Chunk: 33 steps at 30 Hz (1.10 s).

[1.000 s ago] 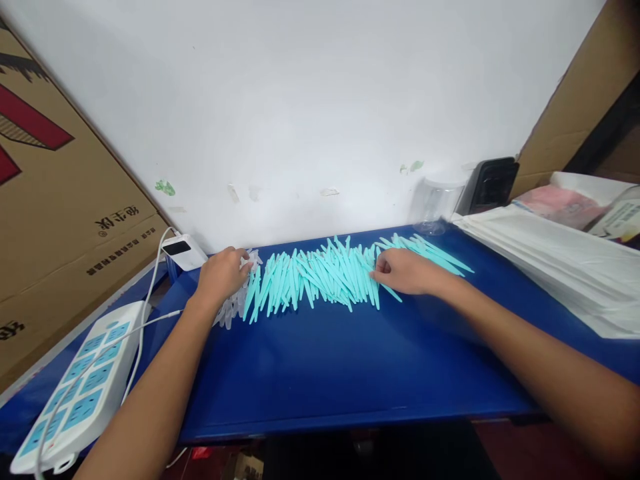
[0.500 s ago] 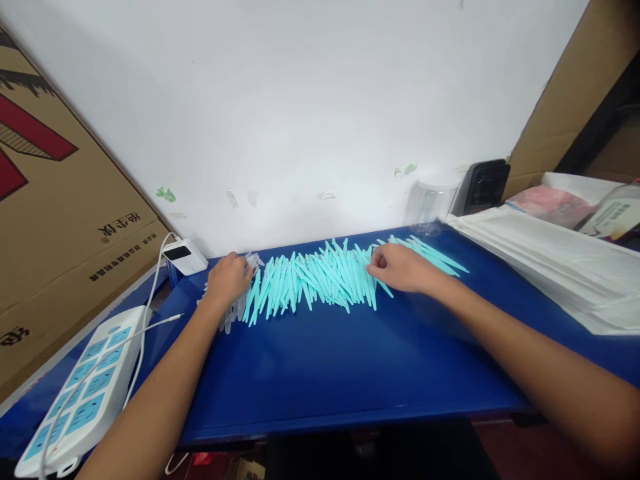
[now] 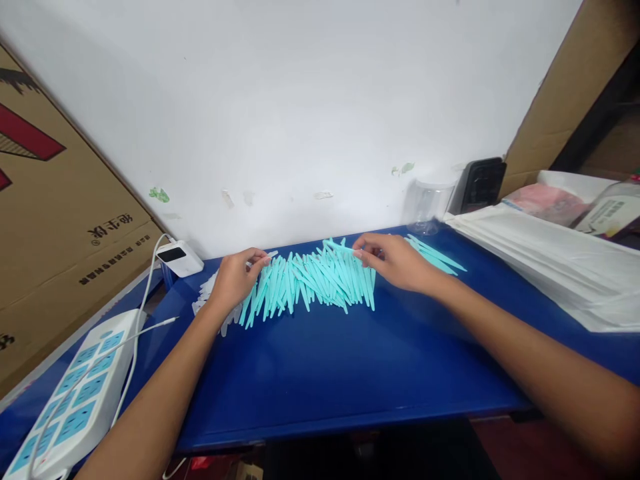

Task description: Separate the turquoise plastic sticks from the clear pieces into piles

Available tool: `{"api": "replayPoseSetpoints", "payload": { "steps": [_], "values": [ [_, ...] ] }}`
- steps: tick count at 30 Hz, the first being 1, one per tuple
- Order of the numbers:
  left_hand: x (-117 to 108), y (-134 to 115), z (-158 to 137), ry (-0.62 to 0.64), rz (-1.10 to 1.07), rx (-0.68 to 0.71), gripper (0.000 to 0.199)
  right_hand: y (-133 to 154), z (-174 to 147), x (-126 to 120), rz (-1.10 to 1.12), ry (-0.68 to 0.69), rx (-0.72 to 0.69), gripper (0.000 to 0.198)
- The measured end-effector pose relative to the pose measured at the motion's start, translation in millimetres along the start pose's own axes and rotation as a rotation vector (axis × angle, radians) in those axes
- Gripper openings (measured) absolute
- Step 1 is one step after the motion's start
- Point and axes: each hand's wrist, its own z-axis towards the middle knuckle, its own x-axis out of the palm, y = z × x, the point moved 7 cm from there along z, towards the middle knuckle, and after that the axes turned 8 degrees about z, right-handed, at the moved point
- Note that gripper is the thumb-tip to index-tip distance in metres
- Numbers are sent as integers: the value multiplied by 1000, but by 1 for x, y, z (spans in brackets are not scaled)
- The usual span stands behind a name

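Note:
Slim, tapered teal plastic sticks (image 3: 320,280) lie side by side in a long heap on the blue table (image 3: 320,373). My left hand (image 3: 239,277), above the heap's left end, pinches a small translucent plastic piece (image 3: 273,254) between thumb and fingertips. More translucent pieces (image 3: 206,288) are piled beside and partly beneath that hand. Over the right part of the heap, my right hand (image 3: 387,259) pinches a teal stick (image 3: 340,247), which points left toward the other hand. A smaller group of teal sticks (image 3: 434,255) lies to the right, partly hidden by my right hand.
A white power strip (image 3: 75,393) with cables and a white device with a dark display (image 3: 180,258) are at left, by a large cardboard box (image 3: 75,220). A clear round container (image 3: 430,207) stands near the wall. White sheets (image 3: 550,267) are stacked at right.
My left hand has lifted off the translucent pile and moved right with one piece. My right hand has shifted slightly left and up, now with a teal stick held out leftward.

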Motion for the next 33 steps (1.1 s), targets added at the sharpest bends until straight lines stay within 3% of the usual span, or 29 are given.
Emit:
{"api": "replayPoseSetpoints", "payload": {
  "steps": [5,11,24,30,33],
  "values": [
    [10,-35,-9,59,-106,99,33,14,-2,0,74,-48,-96,29],
    [15,-63,-19,89,-162,197,26,23,-4,7,108,-12,-179,27],
    [18,-83,-28,119,-212,249,22,33,-10,21,96,43,-240,26],
    [14,-97,-36,24,-169,354,23,41,-14,25,48,86,-257,25],
    [4,-86,-31,-55,-25,328,30,29,-8,8,-131,3,-151,26]
  ]
}}
